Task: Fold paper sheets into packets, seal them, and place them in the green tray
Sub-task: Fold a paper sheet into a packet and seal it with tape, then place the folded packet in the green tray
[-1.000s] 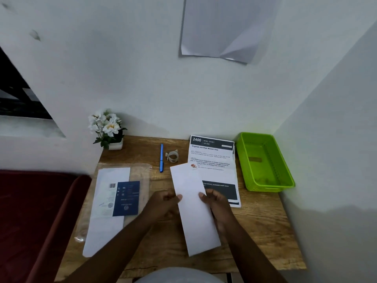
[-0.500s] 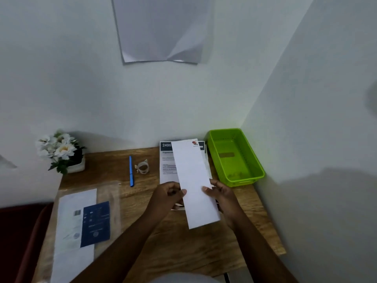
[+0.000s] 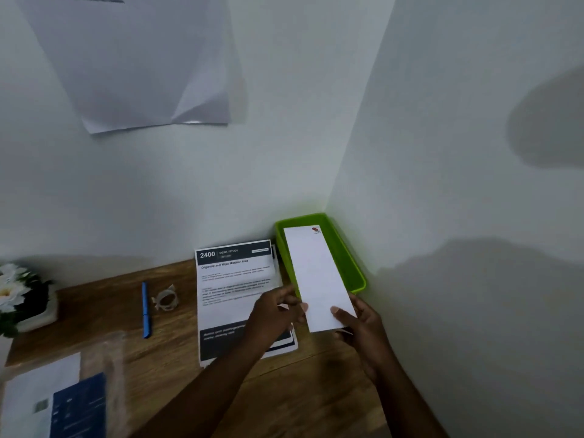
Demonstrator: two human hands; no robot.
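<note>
White walls meet in a corner at the far right, and a large creased sheet of paper (image 3: 142, 58) hangs on the far wall, its lower edge curling out. Below it a wooden desk (image 3: 300, 390) runs from the left edge to the right wall. At the near left lies a clear plastic sleeve (image 3: 104, 368) with a white sheet and a dark blue booklet (image 3: 79, 406) on it, all blurred. Right of the desk's middle sits a stack of printed sheets (image 3: 234, 289), headed "2400" on a dark band.

The green tray (image 3: 354, 263) stands in the far right corner, against the right wall, just beside the stack. The folded paper packet (image 3: 316, 273), long and white with a small red mark at its far end, is held tilted, its far half in front of the tray; whether it touches the tray I cannot tell. The right hand (image 3: 363, 324) grips the packet's near end, thumb on top and fingers underneath. The left hand (image 3: 275, 317) is at the packet's left edge, fingers curled with the tips touching it.

A pot of white flowers (image 3: 19, 298) stands at the far left. A blue pen (image 3: 145, 309) lies pointing away, and just right of it sits a small tape ring (image 3: 166, 300).
</note>
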